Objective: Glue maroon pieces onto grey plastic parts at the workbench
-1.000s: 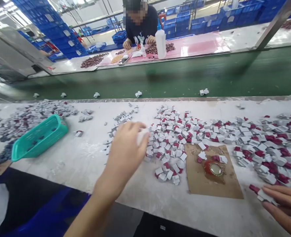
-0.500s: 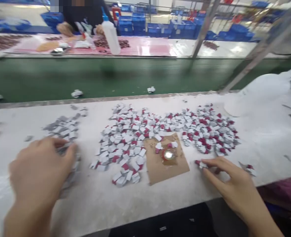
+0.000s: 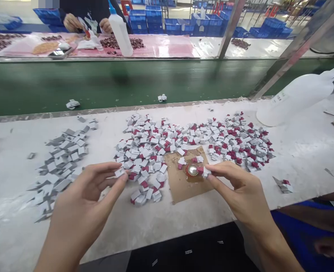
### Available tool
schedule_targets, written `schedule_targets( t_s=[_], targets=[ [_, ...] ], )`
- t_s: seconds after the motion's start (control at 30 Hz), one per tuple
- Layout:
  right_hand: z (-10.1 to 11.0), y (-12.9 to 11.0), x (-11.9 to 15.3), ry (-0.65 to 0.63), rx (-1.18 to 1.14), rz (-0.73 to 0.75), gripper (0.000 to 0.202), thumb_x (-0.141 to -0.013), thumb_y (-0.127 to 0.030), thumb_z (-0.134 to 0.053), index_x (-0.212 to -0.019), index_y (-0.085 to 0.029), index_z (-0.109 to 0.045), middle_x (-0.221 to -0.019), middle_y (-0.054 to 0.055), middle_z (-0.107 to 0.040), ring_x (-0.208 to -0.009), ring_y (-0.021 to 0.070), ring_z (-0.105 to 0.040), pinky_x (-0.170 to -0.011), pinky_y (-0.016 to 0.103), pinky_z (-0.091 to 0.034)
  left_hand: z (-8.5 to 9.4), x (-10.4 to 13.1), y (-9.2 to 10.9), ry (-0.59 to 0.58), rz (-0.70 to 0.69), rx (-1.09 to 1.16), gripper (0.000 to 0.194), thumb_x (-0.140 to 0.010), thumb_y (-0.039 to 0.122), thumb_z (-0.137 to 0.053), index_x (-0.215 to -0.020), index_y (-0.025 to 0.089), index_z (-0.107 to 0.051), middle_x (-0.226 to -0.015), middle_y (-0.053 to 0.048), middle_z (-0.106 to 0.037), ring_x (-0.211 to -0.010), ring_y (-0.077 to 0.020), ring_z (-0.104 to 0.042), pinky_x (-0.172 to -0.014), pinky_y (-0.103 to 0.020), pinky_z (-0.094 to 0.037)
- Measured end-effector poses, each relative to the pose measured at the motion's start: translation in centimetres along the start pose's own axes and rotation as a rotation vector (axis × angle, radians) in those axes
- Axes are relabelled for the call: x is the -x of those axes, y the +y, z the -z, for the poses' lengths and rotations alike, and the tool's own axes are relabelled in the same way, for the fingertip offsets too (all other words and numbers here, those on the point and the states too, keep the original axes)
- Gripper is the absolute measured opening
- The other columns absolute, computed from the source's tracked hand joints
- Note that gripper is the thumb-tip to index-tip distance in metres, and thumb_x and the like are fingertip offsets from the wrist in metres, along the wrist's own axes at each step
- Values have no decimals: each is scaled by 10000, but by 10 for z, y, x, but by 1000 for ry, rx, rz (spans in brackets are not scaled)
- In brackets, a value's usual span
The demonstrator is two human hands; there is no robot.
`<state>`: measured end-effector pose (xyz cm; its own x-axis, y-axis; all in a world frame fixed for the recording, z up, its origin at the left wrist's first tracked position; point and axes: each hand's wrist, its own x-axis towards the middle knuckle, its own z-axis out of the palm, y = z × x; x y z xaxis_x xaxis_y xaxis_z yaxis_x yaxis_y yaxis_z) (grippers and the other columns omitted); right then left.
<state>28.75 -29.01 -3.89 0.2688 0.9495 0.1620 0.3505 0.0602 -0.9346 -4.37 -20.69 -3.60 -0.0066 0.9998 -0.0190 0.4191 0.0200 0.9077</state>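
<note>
Between thumb and fingers, my left hand (image 3: 84, 204) pinches a small grey-white folded piece (image 3: 119, 172), held beside the middle heap. My right hand (image 3: 240, 192) pinches a small white-and-dark-red piece (image 3: 204, 172), its red end at the edge of a round shiny metal disc (image 3: 193, 170). That disc lies in amber, glue-like liquid on a square of brown cardboard (image 3: 181, 192). Two more white-and-red pieces (image 3: 181, 162) rest on the cardboard. Plain grey-white pieces (image 3: 62, 158) form a pile at left. White-and-red pieces (image 3: 147, 143) form a wide heap behind the cardboard.
A white squeeze bottle (image 3: 297, 98) lies tilted at the right. One white-and-red piece (image 3: 284, 185) sits apart near the front edge. Beyond the table runs a green belt (image 3: 121, 79). A metal post (image 3: 231, 30) rises behind it; a person's hands (image 3: 72, 23) work across.
My left hand has come from the grey pile toward the middle, now with a piece in its fingers. My right hand has carried its white-and-red piece leftward to the disc.
</note>
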Motion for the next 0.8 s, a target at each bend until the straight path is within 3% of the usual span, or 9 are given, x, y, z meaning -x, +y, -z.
schedule_targets(
  t_s=[0.1, 0.23, 0.4, 0.5, 0.6, 0.7, 0.8],
  targets=[
    [-3, 1, 0, -17, 35, 15, 177, -1067, -248, -832, -1187, -336, -927, -1154, 40, -890, -1098, 250, -840, -913, 380, -703, -13, 12, 23, 53, 68, -34, 315, -915, 601, -940, -1094, 370, -824, -1102, 22, -871, -1053, -323, -867, -931, -376, -760],
    [-4, 4, 0, -26, 60, 33, 186, -1068, -234, -827, -1191, -332, -926, -1134, 35, -889, -1053, 235, -841, -900, 367, -705, -21, 17, 31, -54, 68, -11, 376, -907, 632, -943, -1092, 312, -872, -1049, -37, -884, -885, -275, -855, -706, -310, -731],
    [-7, 5, 2, -9, 39, 13, 191, -1060, -237, -838, -1171, -357, -937, -1104, 26, -886, -1029, 229, -836, -889, 356, -716, -41, 19, 42, -164, 87, 123, 340, -962, 553, -925, -1156, 278, -872, -841, -20, -839, -715, -217, -798, -709, -311, -723],
    [-5, 4, 0, 33, -66, -49, 219, -1054, -284, -872, -1218, -411, -942, -1151, 13, -892, -1081, 222, -849, -912, 324, -730, -61, 18, 54, -249, 104, 283, 331, -942, 491, -960, -1159, 261, -863, -894, -36, -868, -783, -233, -847, -761, -318, -748],
    [-3, -1, -5, -1, -311, -154, 229, -1045, -345, -903, -1249, -442, -939, -1243, 5, -911, -1139, 231, -884, -945, 305, -750, -81, 15, 66, -345, 91, 433, 233, -953, 399, -956, -1108, 260, -853, -928, -33, -889, -847, -232, -884, -811, -302, -762],
    [-6, -7, -11, -76, -535, -240, 182, -1030, -387, -923, -1209, -384, -956, -1267, 45, -922, -1178, 283, -897, -1038, 381, -754, -98, 13, 73, -419, 112, 575, 151, -1004, 338, -907, -1110, 246, -850, -1018, -37, -909, -928, -221, -902, -901, -298, -764],
    [-11, -11, -13, -91, -664, -267, 165, -1016, -383, -937, -1174, -343, -962, -1218, 68, -931, -1136, 304, -907, -1030, 435, -766, -108, 12, 75, -452, 160, 648, 152, -1033, 320, -888, -1140, 222, -844, -1107, -53, -916, -970, -203, -905, -935, -276, -756]
  ],
)
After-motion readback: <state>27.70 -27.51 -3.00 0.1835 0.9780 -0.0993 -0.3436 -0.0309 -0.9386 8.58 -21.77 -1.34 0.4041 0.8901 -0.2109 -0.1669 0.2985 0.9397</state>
